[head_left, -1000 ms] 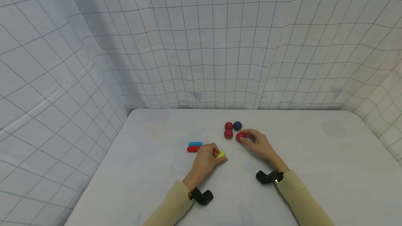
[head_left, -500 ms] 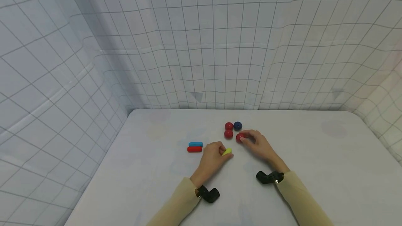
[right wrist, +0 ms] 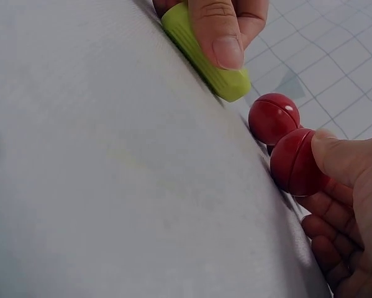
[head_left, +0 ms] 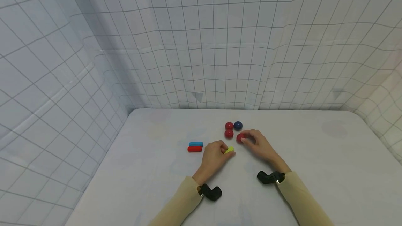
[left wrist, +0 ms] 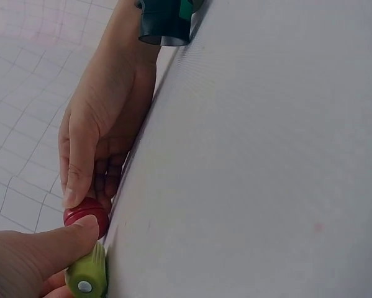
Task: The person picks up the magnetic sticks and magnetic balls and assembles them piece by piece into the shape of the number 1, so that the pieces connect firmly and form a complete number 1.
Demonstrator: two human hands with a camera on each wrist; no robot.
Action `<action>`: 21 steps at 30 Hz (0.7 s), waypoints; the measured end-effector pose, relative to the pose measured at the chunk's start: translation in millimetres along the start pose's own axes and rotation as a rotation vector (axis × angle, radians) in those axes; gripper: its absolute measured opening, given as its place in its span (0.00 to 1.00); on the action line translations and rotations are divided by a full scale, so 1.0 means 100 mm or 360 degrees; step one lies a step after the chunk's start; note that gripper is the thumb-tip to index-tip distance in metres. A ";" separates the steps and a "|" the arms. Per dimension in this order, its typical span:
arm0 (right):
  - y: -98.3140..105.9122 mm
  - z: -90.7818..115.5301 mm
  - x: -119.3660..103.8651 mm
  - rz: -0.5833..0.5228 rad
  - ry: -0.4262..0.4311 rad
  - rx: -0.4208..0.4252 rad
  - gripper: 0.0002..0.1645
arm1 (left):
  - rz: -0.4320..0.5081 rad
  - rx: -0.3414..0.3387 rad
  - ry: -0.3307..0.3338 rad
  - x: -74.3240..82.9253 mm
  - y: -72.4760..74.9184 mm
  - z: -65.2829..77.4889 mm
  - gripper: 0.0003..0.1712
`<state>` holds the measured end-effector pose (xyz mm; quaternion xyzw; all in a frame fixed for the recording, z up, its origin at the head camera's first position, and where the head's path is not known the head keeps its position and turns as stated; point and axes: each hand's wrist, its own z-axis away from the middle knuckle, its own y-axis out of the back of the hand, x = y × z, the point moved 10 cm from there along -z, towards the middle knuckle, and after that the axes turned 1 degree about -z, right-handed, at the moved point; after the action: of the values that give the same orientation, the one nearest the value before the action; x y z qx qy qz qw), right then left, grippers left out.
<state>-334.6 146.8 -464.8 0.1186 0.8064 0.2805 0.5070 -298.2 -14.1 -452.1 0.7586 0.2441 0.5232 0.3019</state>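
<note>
My left hand (head_left: 214,156) pinches a small yellow-green ribbed bar (right wrist: 189,46) between thumb and fingers, low over the white table. One end of this bar bears a silver dot, seen in the left wrist view. To its right, my right hand (head_left: 260,144) holds a glossy red ball (right wrist: 295,162) with a seam around it, thumb on one side and fingertips on the other. Just beyond that ball are two more red balls, a farther one (head_left: 229,126) and a nearer one (head_left: 229,134). A dark blue ball (head_left: 238,125) sits beside the farther one.
Left of my left hand, a light blue bar (head_left: 196,144) and a red bar (head_left: 194,149) lie side by side. White cloth with a dark grid hangs behind and beside the table (head_left: 150,170). Each wrist wears a black camera mount.
My left hand has moved a little to the right and away from me with the yellow-green bar, nearing the held red ball. The right hand has stayed almost still.
</note>
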 end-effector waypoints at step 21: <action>0.03 0.01 0.03 -0.0048 -0.0043 0.0028 0.16 | 0.0087 0.0025 0.0054 -0.07 -0.07 -0.04 0.16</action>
<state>-335.3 151.0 -465.1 0.1145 0.8036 0.2641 0.5209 -304.5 -12.9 -460.9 0.7583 0.2326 0.5421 0.2774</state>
